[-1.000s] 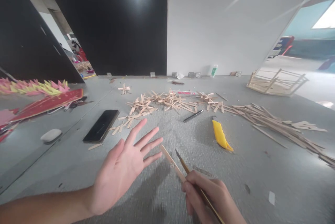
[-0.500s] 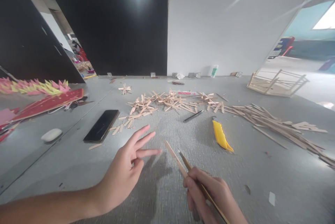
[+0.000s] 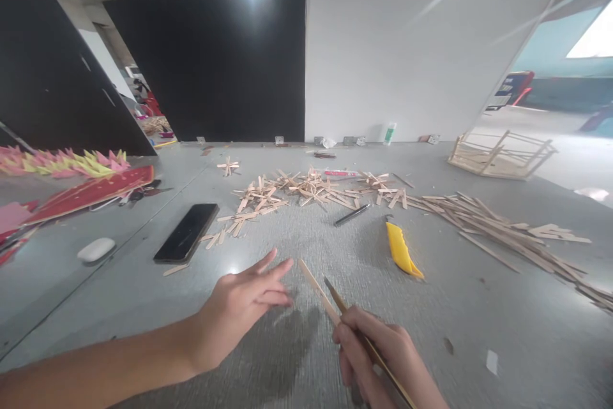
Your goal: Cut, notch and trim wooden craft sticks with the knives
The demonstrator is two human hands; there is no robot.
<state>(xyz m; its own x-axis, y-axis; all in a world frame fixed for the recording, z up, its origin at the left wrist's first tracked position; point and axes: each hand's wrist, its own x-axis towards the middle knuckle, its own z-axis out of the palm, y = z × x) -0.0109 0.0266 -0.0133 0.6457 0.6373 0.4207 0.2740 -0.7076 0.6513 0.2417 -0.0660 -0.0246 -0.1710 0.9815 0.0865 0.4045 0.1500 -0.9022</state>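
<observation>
In my right hand (image 3: 378,355) are two things together: a flat wooden stick (image 3: 316,288) and a slim brass-coloured craft knife (image 3: 337,295) with a pointed tip. Both point up and to the left, the stick lying left of the knife. My left hand (image 3: 246,307) is held over the table with its fingers stretched out and holds nothing. Its fingertips are just left of the stick's upper end, apart from it. Beyond the hands lies a loose pile of short wooden stick pieces (image 3: 313,187). A yellow utility knife (image 3: 402,246) rests right of the stick.
A black phone (image 3: 186,233) and a white earbud case (image 3: 96,249) lie at left. A dark pen (image 3: 352,215) is near the pile. Long wooden strips (image 3: 498,230) spread along the right, before a small stick frame (image 3: 500,157). A glue bottle (image 3: 389,134) stands by the white panel.
My left hand has turned and its fingers have drawn closer together, still reaching toward the stick. My right hand keeps the stick and knife almost in place.
</observation>
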